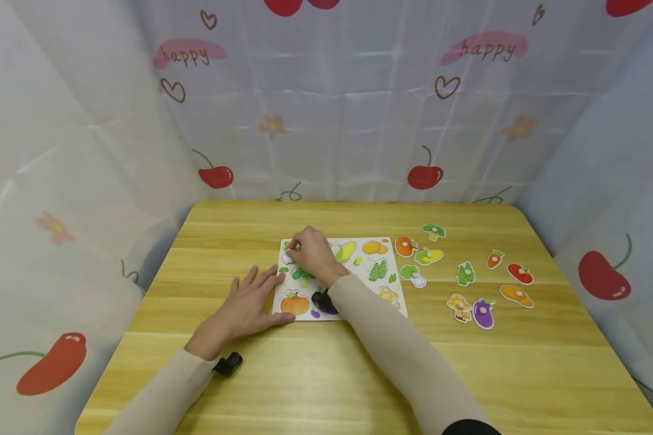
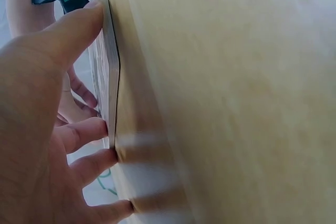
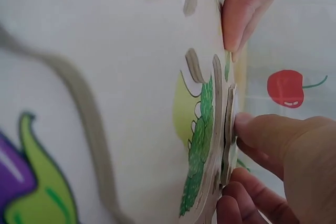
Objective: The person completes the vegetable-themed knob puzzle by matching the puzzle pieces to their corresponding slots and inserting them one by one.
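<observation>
A white puzzle board (image 1: 392, 261) with vegetable pictures lies flat on the table. My right hand (image 1: 312, 251) reaches over its upper left corner and pinches a thin wooden puzzle piece (image 3: 229, 129) between thumb and fingers. In the right wrist view that piece is seen edge-on, close over the board; its picture is mostly hidden by the hand. My left hand (image 1: 245, 308) is spread at the board's left side. Its thumb touches the front left corner and its fingertips meet the left edge. A pumpkin picture (image 1: 294, 304) and a broccoli picture (image 1: 303, 275) show between the hands.
Right of the board lie several loose pieces, among them a pumpkin (image 1: 405, 246), a corn (image 1: 428, 257), a bok choy (image 1: 413, 276), an eggplant (image 1: 483, 313) and a tomato (image 1: 520, 273). Printed curtains (image 1: 348, 139) stand behind and beside the wooden table (image 1: 315, 374).
</observation>
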